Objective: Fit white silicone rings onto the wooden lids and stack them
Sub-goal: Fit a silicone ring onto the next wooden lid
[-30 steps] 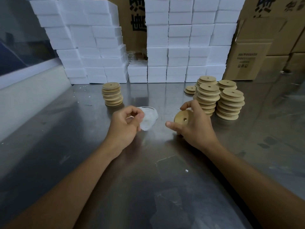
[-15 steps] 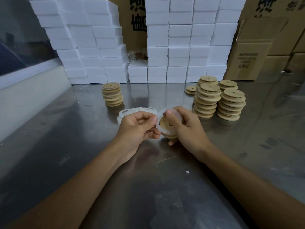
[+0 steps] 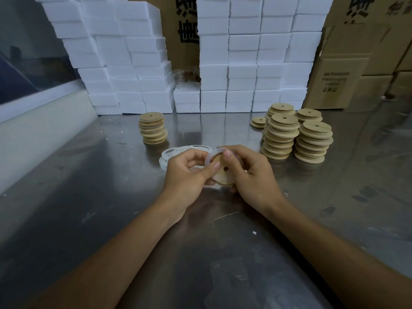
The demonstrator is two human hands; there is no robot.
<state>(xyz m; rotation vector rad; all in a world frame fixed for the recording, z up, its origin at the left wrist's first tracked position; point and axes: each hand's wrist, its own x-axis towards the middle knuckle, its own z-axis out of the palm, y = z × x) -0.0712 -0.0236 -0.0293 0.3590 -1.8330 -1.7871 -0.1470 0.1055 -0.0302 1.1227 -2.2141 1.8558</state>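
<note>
Both hands meet over the middle of the steel table (image 3: pixel 111 197). My right hand (image 3: pixel 249 172) grips a round wooden lid (image 3: pixel 223 172) with a small hole, tilted toward me. A white silicone ring (image 3: pixel 209 158) lies partly around the lid's upper left edge. My left hand (image 3: pixel 187 175) pinches the ring and lid at the left side. Behind my left hand a loose pile of white rings (image 3: pixel 176 152) lies on the table. A stack of lids (image 3: pixel 153 128) stands at the back left, and several taller lid stacks (image 3: pixel 296 134) stand at the right.
A wall of white foam boxes (image 3: pixel 245 63) runs along the back of the table. Brown cartons (image 3: pixel 347 70) stand at the back right. A pale ledge (image 3: pixel 33 130) borders the table on the left.
My hands have come together from apart. The left hand left the ring pile with one ring, and the ring now sits partly over the lid held by the right hand.
</note>
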